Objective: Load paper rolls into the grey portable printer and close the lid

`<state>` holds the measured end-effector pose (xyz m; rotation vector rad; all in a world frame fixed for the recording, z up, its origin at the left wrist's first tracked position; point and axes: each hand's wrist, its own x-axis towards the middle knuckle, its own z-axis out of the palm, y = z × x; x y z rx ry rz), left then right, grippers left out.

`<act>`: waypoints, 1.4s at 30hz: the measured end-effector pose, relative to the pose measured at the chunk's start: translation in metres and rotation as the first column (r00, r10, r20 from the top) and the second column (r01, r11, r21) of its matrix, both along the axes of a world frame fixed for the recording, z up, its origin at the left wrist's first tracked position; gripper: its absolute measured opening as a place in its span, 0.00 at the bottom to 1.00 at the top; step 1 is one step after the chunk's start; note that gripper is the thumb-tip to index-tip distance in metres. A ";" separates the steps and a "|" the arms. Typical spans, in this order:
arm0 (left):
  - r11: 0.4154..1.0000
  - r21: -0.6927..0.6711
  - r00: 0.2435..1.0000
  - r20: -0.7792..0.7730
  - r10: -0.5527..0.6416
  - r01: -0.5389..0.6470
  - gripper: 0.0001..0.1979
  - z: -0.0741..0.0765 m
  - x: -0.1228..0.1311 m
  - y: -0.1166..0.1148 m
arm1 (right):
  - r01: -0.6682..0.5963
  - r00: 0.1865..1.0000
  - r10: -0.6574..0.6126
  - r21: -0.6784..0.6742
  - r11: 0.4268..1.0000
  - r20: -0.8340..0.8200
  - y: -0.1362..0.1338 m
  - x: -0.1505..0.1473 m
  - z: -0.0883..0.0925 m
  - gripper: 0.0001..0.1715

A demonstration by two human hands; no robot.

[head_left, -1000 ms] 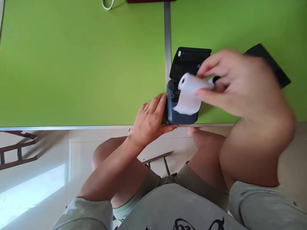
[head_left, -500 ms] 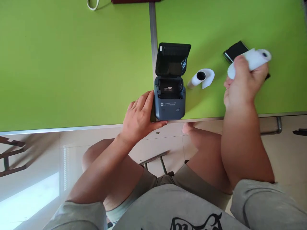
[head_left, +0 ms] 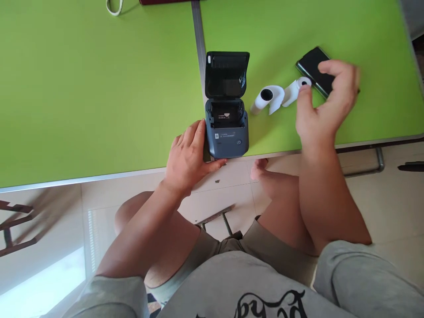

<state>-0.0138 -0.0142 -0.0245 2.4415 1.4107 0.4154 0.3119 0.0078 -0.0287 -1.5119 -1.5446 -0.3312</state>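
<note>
A dark blue-grey portable label printer (head_left: 227,143) sits at the table's front edge with its black lid (head_left: 226,75) raised and its paper bay exposed. My left hand (head_left: 187,154) holds the printer's left front corner, fingers along the side and thumb at the front. To the printer's right stands a white paper roll (head_left: 258,105) with a black core and a loose paper tail. Beside it is a second, narrower-cored white paper roll (head_left: 291,93). My right hand (head_left: 326,104) is just right of this roll, thumb and fingers spread with nothing between them; whether the thumb touches the roll I cannot tell.
A black phone-like slab (head_left: 313,66) lies behind my right hand, partly covered by it. A metal seam (head_left: 198,39) divides the green table (head_left: 99,88). A white loop (head_left: 114,8) and a dark red object (head_left: 165,1) show at the far edge of view.
My right hand has come left and let go of the second paper roll, which now stands beside the first. My left hand has stayed on the printer. The view has shifted slightly.
</note>
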 end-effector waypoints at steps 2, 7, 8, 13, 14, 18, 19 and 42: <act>1.000 -0.008 1.000 -0.008 0.000 0.000 0.56 0.000 0.001 0.000 | -0.077 0.994 0.072 0.063 0.995 0.077 -0.004 -0.014 0.014 0.22; 1.000 -0.013 1.000 -0.015 -0.012 0.012 0.55 -0.001 0.002 0.000 | -0.095 0.966 0.189 -0.437 0.894 0.177 0.009 -0.055 0.042 0.29; 1.000 -0.017 1.000 -0.012 -0.017 0.017 0.55 -0.001 0.002 0.000 | -0.070 0.958 0.205 -0.526 0.847 0.203 0.013 -0.058 0.044 0.28; 0.997 -0.049 0.999 0.011 -0.053 0.054 0.52 0.000 0.001 0.000 | -0.021 0.930 0.249 -0.634 0.773 0.272 0.020 -0.046 0.042 0.13; 0.997 -0.054 0.998 0.020 -0.059 0.060 0.51 0.001 0.001 0.000 | -0.032 0.934 0.248 -0.631 0.775 0.258 0.018 -0.044 0.042 0.13; 0.995 -0.072 0.997 0.051 -0.059 0.063 0.49 0.003 0.003 0.000 | -0.070 0.949 0.250 -0.647 0.759 0.190 0.011 -0.043 0.040 0.18; 0.995 -0.078 0.997 0.054 -0.056 0.060 0.49 0.003 0.004 0.000 | -0.074 0.951 0.251 -0.654 0.753 0.181 0.011 -0.045 0.040 0.18; 0.991 -0.122 0.996 0.078 -0.047 0.056 0.49 0.009 0.013 0.002 | -0.148 0.953 0.026 -0.389 0.909 -0.300 -0.029 -0.073 -0.019 0.19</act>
